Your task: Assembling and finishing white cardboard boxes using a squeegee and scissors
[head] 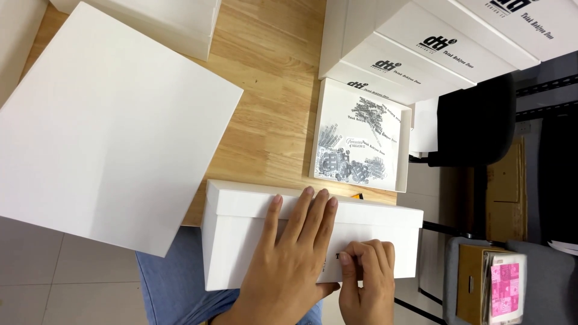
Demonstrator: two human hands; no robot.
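Resting on the person's lap against the wooden table edge: a plain white lidded box, long side facing up, matte and clean. Small dark print on its face is mostly covered by fingers, unreadable. Box's near edge is hidden behind the hands. Left hand lies flat, fingers spread, pressing the box, gripping nothing. Right hand is curled, fingertips pinching something small at the print; can't tell what.
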